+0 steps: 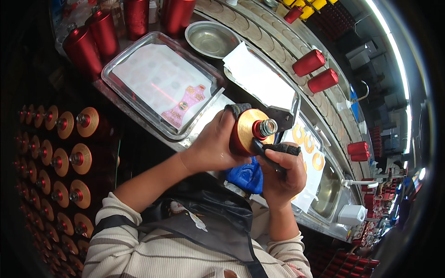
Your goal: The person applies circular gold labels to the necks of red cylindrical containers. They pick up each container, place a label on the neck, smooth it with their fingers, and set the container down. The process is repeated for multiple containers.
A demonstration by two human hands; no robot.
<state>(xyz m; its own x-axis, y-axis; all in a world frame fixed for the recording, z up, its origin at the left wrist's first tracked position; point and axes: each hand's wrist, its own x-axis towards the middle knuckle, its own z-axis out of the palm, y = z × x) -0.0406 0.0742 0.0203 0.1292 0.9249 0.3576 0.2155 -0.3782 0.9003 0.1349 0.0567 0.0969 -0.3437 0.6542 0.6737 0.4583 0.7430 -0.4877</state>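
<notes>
My left hand (213,143) is wrapped round the body of a red bottle (242,147), tilted with its neck toward the right. A gold ring-shaped label (248,125) covers the bottle's shoulder, and the clear glass mouth is uncapped. In my right hand (283,178) is a small dark curved tool (265,154), its tip against the shoulder beside the neck. I cannot make out its exact kind. Dark wraps cover some fingers of both hands. Right of my right hand lies a white sheet (309,185) bearing several gold ring labels (318,161).
A metal tray (107,76) holds a printed label sheet (153,74); a metal bowl (212,39) stands beyond it. Red bottles (83,48) crowd the far left. Gold-shouldered bottles (81,156) fill the lower left. Other red bottles (308,62) stand on a conveyor (278,51). Blue cloth (245,177) lies below my hands.
</notes>
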